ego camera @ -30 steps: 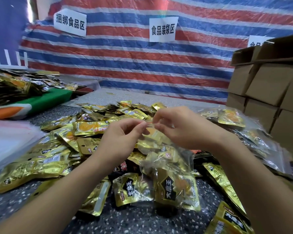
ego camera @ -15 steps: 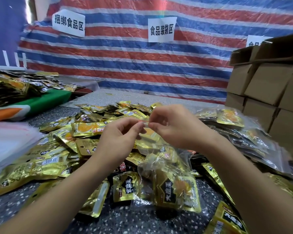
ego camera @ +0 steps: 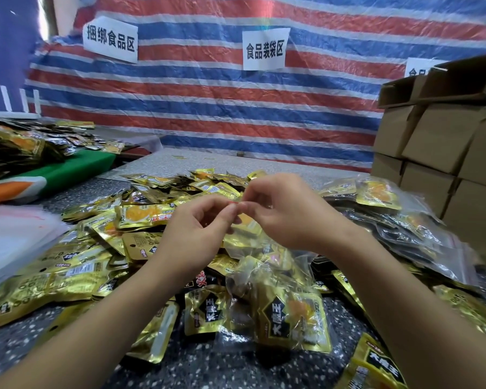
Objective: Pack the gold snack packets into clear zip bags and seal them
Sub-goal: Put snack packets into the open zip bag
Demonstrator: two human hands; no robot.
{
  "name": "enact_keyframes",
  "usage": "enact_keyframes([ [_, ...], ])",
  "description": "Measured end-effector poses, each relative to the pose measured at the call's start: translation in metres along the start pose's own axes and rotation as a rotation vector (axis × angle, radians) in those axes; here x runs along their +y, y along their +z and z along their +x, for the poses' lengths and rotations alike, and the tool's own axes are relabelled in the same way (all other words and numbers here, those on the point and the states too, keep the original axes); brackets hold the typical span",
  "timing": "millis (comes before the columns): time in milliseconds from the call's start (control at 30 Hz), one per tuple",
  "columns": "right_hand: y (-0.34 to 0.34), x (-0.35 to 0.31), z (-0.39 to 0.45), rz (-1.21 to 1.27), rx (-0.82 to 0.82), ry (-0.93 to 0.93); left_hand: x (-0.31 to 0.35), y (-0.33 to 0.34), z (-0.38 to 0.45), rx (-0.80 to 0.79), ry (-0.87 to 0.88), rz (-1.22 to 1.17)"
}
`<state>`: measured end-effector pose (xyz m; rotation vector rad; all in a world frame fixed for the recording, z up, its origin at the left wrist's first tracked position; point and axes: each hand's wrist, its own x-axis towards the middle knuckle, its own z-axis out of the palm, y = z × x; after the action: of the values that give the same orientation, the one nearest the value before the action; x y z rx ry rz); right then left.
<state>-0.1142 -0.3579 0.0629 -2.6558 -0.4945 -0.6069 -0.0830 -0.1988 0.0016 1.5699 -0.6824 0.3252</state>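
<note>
Right now both hands meet above the middle of the heap, holding up a clear zip bag (ego camera: 281, 299) by its top edge. The left hand (ego camera: 192, 238) has its thumb and forefinger pinched on the bag's red-lined strip, the other fingers loosely curled under. The right hand (ego camera: 285, 213) pinches the same strip just beside it, so the fingertips of both hands are touching or nearly so. The bag hangs down below the hands, and several gold packets show through its film, the lowest ones resting on the speckled tabletop (ego camera: 197, 369). Whether the strip is pressed closed along its whole length is hard to tell, since the hands cover most of it.

Loose gold snack packets (ego camera: 76, 273) lie spread over the table around and behind the bag, thickest to the left. To the right, a pile of filled bags (ego camera: 404, 223) lies against stacked cardboard boxes (ego camera: 443, 141). A stack of empty clear bags (ego camera: 14, 234) sits at the left edge. Farther left, more packets lie on a green-covered surface (ego camera: 76, 171). Behind everything hangs a red, white and blue striped tarp (ego camera: 208, 102) bearing white paper signs (ego camera: 265, 49).
</note>
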Motion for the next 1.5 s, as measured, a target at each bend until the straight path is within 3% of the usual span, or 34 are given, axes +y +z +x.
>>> enact_keyframes([
  [1500,0.005,-0.011,-0.004,-0.050,0.001,0.052,-0.008,0.002,0.000,0.048,0.029,0.060],
])
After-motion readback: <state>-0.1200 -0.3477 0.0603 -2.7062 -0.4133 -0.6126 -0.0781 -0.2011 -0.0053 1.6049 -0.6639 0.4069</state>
